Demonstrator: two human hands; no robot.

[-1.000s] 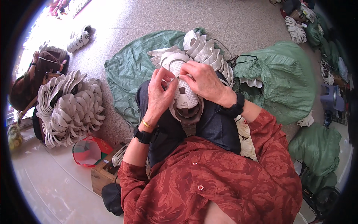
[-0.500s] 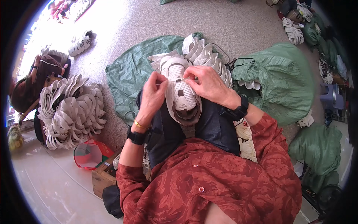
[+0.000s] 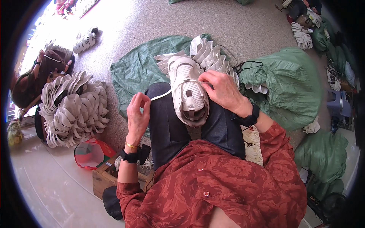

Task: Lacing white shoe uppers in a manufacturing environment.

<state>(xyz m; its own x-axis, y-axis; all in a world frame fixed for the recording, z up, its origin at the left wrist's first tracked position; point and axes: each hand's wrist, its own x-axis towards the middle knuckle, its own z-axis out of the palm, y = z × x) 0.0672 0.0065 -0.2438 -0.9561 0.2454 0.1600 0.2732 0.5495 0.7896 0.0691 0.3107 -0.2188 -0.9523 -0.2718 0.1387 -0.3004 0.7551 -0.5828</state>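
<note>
A white mesh shoe upper rests across my knees, its heel opening toward me. A white shoelace runs out from its tongue to the left, pulled fairly straight. My left hand pinches that lace near its end, beyond the left side of the shoe. Close to the eyelets on the right, my right hand has thumb and fingers pressed together over the shoe; the lace passes toward them, and their tips hide what they grip. More white uppers lie stacked just past the shoe's toe.
A large pile of white uppers stands at left. Green sacks sit at right, another green sheet under the stacked uppers. A red-rimmed bag and wooden box are by my left arm. A person sits at far left.
My left hand has moved left and toward me, drawing the lace out from the shoe. My right hand has shifted slightly to the right, still near the eyelets.
</note>
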